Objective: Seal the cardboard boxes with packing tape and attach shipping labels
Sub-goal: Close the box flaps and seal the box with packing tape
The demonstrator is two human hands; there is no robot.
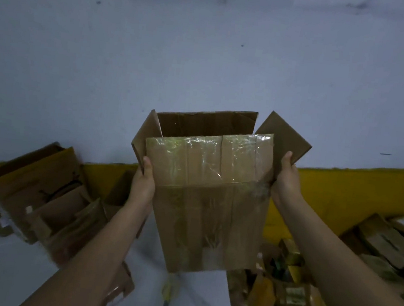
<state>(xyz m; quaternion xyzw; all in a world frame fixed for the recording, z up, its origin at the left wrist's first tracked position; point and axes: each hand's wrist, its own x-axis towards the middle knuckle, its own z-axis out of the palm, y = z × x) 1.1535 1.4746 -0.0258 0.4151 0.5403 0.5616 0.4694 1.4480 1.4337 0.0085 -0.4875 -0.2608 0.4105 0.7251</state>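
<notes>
A pale blue wall [206, 53] with a yellow band [341, 190] along its foot fills the background. Both hands hold an open box [205, 203] up in the middle, its flaps spread and clear tape [210, 153] across the near flap. The left hand [144, 184] grips the left edge; the right hand [286, 181] grips the right edge, fingers hidden behind the cardboard. Loose boxes [49, 199] are heaped at the left, a dim, blurred pile [372, 258] at the right. A yellowish thing below on the floor [9, 269] is too blurred to name.
</notes>
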